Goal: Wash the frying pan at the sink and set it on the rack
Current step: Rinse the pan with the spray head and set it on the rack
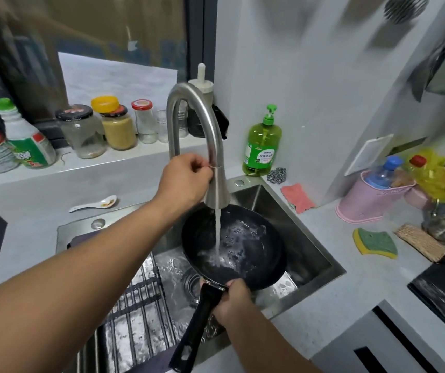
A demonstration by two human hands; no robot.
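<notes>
1. Rinse step: frying pan [233, 246] over the sink [312, 254], under running water.
2. Right hand [232, 300] grips pan handle; left hand [186, 179] curled on faucet [210, 146] neck.
3. Next, likely: scrub, then onto rack [137, 313], left of the pan.

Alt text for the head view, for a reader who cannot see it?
A right hand holds a black frying pan by its handle under running water in a steel sink, while the left hand grips the faucet. A rack lies over the sink's left side.
</notes>
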